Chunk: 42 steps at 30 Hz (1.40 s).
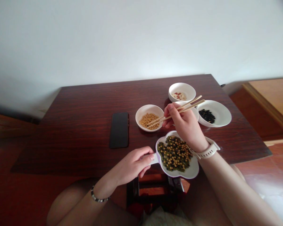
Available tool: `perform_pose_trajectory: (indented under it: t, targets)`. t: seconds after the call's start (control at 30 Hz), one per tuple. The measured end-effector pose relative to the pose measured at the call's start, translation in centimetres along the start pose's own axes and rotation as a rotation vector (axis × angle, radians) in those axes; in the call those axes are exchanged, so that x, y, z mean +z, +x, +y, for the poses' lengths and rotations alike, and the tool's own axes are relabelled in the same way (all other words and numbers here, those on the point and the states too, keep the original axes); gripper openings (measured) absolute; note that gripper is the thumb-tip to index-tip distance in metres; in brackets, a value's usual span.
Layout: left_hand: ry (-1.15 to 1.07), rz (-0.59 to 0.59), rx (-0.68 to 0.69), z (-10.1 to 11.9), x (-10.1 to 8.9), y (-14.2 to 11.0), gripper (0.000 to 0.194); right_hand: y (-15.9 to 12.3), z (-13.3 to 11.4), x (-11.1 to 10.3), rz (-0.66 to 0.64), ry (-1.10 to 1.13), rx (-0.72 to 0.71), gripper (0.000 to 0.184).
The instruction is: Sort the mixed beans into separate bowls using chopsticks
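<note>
Two bare forearms reach forward over the near edge of the dark wooden table [85, 103]. The right hand [186, 125], wrist bent inward and wearing a white watch [208, 151], is curled around a pair of pale wooden chopsticks [179, 110], pinching them with their tips over the small white bowl of yellow soybeans [149, 117]. The left hand [133, 164], with a beaded bracelet [97, 197] at the wrist, pinches the handle of the white lobed dish of mixed green and yellow beans [176, 154] at the table's near edge. Four round bowls stand behind the dish: the soybean one, one of black beans [213, 113], one of pale and red pieces [182, 92], one mostly hidden. One black phone [119, 129] lies to the left.
</note>
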<state>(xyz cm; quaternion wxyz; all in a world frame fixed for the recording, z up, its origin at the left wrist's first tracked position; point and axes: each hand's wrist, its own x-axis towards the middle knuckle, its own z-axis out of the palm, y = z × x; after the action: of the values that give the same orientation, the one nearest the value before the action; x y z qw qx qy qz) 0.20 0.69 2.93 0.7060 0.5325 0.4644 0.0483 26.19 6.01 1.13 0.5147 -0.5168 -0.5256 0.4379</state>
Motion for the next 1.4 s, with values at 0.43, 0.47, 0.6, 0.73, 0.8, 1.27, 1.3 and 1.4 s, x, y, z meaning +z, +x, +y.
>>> perform_pose_trajectory:
  t: [0.43,0.47,0.6,0.73,0.8,1.27,1.3,1.4]
  targets:
    - [-0.024,-0.036,0.020,-0.85,-0.31,-0.03,0.044,-0.05,0.00,0.03,-0.005,-0.034,-0.007,0.065]
    - [-0.024,-0.033,0.021,-0.85,-0.33,-0.02,0.044,-0.06,0.02,0.01,-0.003,-0.043,-0.006,0.066]
    - [-0.024,-0.032,0.021,-0.82,-0.33,0.00,0.045,-0.10,0.12,-0.06,0.005,-0.043,-0.003,0.064]
    - [-0.021,-0.025,0.026,-0.84,-0.29,-0.02,0.046,-0.12,-0.10,-0.11,0.013,-0.033,0.002,0.064]
    - [-0.016,-0.019,0.027,-0.87,-0.29,-0.01,0.047,-0.16,-0.31,-0.17,0.017,-0.023,0.009,0.066]
    - [-0.030,-0.022,0.012,-0.71,-0.14,-0.02,0.046,-0.16,0.10,-0.15,0.003,-0.036,0.003,0.067]
    - [-0.032,-0.024,0.013,-0.74,-0.15,-0.02,0.046,-0.16,0.09,-0.16,0.005,-0.038,0.004,0.069]
    - [-0.036,-0.025,0.014,-0.80,-0.20,-0.03,0.045,-0.14,0.01,-0.22,0.007,-0.031,-0.003,0.067]
